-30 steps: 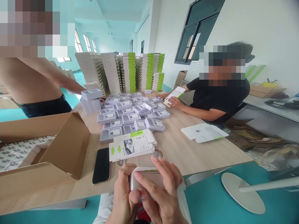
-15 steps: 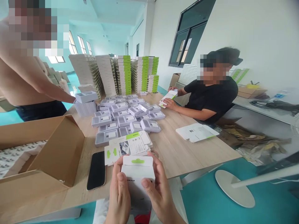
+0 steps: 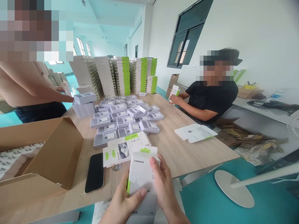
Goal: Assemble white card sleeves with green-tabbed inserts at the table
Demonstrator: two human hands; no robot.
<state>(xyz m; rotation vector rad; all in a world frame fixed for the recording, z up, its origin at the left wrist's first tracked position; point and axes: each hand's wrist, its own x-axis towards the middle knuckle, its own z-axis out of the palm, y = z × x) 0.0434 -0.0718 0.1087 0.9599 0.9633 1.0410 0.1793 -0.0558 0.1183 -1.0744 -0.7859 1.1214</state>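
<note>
Between my two hands is a white product box (image 3: 141, 174) with a green hang-hole tab at its top and a green strip down its left side. My left hand (image 3: 129, 197) grips the lower left, thumb across the front face. On the upper right side, my right hand (image 3: 164, 183) is closed round the box with its thumb on the front. Just beyond lie flat printed cartons (image 3: 135, 143), white and green. Behind these, several pale plastic trays (image 3: 126, 121) with small white items in them are heaped on the table.
A black phone (image 3: 94, 172) lies left of my hands, beside an open cardboard box (image 3: 53, 158). More flat cartons (image 3: 195, 133) rest at the right. Tall stacks of boxes (image 3: 122, 76) line the far end. A co-worker (image 3: 210, 96) sits right; another person (image 3: 30, 84) stands left.
The box has tipped so its front face shows more fully. My left hand has shifted down its side. The seated co-worker has raised their own box more upright.
</note>
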